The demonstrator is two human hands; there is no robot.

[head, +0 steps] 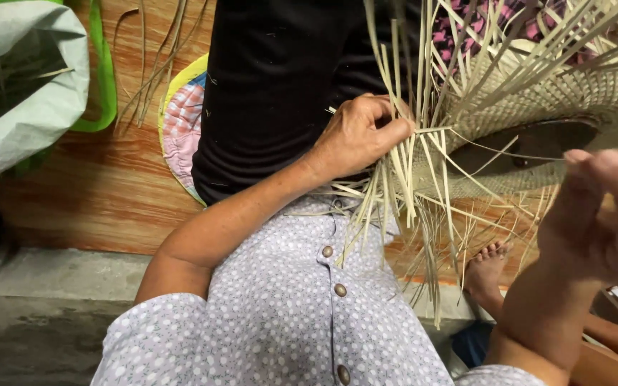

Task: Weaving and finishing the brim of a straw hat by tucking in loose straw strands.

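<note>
Loosely, pale flat straw strips (402, 179) between both hands, beside domed woven hat (538, 100).

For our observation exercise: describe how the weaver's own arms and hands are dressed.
Both forearms are bare. The left hand and right hand wear no gloves; no rings or bracelets are visible. Short sleeves of pale lilac fabric with small white dots end near the elbows.

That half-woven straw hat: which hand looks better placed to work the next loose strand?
Probably the left hand: it already pinches the loose straw strips at the woven hat edge. The right hand is raised apart, blurred, seemingly touching no strands.
</note>
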